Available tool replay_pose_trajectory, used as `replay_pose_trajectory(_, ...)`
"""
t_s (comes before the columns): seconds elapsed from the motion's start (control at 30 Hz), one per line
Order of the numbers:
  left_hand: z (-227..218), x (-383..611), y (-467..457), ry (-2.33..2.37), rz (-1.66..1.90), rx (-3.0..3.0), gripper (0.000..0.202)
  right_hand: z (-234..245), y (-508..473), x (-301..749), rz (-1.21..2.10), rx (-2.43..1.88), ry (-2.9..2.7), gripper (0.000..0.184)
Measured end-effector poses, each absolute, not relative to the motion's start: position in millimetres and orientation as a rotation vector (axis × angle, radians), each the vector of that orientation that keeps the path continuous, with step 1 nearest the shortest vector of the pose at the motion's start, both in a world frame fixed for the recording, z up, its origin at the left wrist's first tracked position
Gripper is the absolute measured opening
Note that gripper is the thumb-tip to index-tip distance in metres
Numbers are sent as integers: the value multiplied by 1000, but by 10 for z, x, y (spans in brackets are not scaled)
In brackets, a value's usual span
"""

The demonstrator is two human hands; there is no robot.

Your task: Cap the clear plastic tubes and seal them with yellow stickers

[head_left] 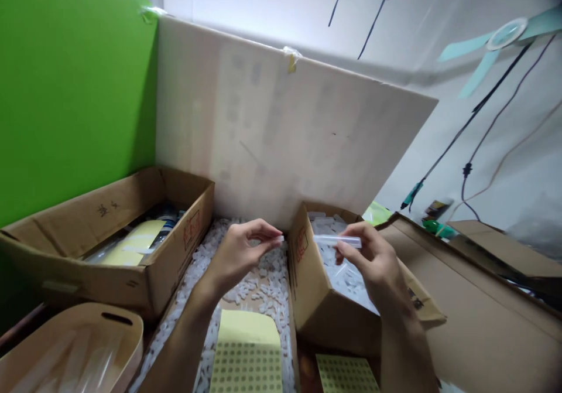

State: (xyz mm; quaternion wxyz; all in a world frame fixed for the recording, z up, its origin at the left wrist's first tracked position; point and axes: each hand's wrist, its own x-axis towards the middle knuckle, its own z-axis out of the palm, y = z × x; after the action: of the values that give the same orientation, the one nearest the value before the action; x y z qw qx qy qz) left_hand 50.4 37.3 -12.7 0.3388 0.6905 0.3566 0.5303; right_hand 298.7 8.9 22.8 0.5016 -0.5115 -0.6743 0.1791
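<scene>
My left hand (243,249) is closed in a pinch, with a small white plastic piece (281,238) just showing at its fingertips. My right hand (371,255) grips a short transparent plastic tube (346,242) between thumb and fingers. The tube lies nearly level and points toward my left hand; a gap separates it from the white piece. Under the right hand is a cardboard box (302,287) with many similar transparent tubes (345,276) in it. Loose small white pieces (252,287) are heaped below and between my hands.
A yellow sheet of round stickers (248,352) lies on the white pieces, with another sticker sheet (346,375) to the right. At left stand an open cardboard box (184,258) and a beige basket (132,334) holding tubes. A pale board (263,129) rises behind.
</scene>
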Motion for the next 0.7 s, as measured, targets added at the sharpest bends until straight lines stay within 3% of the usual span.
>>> replay_pose_trajectory(0.13,-35,557,260,807,1514,1671,12,158,37,2825,648,-946,-1588,12)
replay_pose_trajectory(0.3,-1,635,236,788,1582,1728,9,142,29,2659,640,-914,-1632,23)
replay_pose_trajectory(0.5,-14,697,220,783,1759,1678,14,123,-18,2550,817,-907,-1586,19)
replay_pose_trajectory(0.7,74,704,62,836,1776,1822,20,157,-92,2520,731,-848,-1617,20)
